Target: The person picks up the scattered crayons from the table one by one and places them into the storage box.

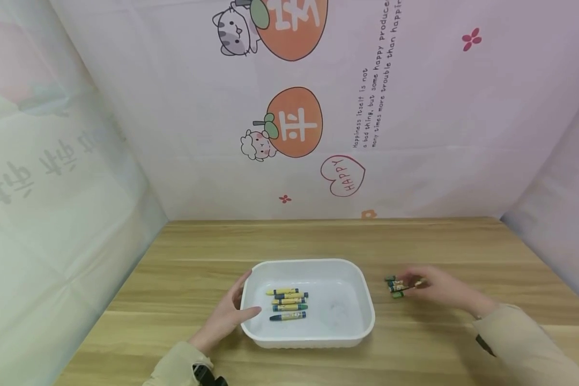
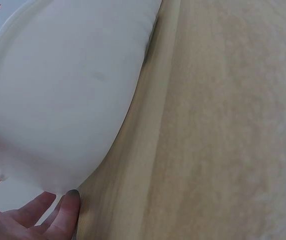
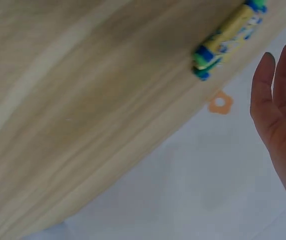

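A white plastic basin [image 1: 318, 341] stands on the wooden table with several yellow-wrapped crayons [image 1: 289, 301] lying in its left half. My left hand [image 1: 225, 312] grips the basin's left side, thumb over the rim and fingers along the outer wall. In the left wrist view, fingertips meet the edge of the basin [image 2: 67, 90]. To the right of the basin, my right hand [image 1: 431, 287] is beside a small group of green-ended crayons [image 1: 394, 288], partly covering them. The right wrist view shows its fingers [image 3: 285, 85] nearly straight, apart from the crayons [image 3: 228, 37].
A printed white cloth [image 1: 198, 134] hangs behind the table, with more cloth at both sides. The wooden tabletop [image 1: 183, 268] extends around the basin, and its far edge meets the cloth.
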### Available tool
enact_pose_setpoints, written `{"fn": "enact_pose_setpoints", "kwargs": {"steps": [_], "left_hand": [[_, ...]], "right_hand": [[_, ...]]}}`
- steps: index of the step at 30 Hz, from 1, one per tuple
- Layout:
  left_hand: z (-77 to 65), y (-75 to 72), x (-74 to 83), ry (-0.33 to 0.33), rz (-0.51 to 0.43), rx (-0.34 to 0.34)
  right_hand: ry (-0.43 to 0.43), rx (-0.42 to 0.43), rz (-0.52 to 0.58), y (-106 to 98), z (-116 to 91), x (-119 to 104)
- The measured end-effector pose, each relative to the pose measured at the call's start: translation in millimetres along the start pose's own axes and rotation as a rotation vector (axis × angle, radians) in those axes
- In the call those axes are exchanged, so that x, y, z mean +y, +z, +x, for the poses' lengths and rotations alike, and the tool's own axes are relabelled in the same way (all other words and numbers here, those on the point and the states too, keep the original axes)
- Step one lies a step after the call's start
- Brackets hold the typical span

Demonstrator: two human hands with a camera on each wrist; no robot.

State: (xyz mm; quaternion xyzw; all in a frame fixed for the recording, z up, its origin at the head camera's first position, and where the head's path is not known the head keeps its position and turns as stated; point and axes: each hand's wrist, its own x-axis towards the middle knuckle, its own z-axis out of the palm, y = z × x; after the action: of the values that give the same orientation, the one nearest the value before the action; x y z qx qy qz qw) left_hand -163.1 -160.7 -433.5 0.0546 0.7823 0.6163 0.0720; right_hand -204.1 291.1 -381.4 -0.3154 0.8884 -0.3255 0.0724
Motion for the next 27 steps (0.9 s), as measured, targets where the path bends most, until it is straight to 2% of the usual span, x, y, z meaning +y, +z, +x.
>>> {"fn": "enact_pose_setpoints", "kwargs": {"steps": [11, 20, 27], "left_hand": [[3.4, 0.1, 4.3, -0.002, -0.009, -0.002], [-0.6, 0.3, 2.7, -0.003, -0.015, -0.010], [-0.3, 0.8, 2.0, 0.004, -0.013, 0.000]], "right_hand": [[0.029, 0.078, -0.176, 4, -8, 27], [0.005, 0.079, -0.205, 13, -9, 33], [-0.050, 0.065, -0.198, 17, -9, 40]]}}
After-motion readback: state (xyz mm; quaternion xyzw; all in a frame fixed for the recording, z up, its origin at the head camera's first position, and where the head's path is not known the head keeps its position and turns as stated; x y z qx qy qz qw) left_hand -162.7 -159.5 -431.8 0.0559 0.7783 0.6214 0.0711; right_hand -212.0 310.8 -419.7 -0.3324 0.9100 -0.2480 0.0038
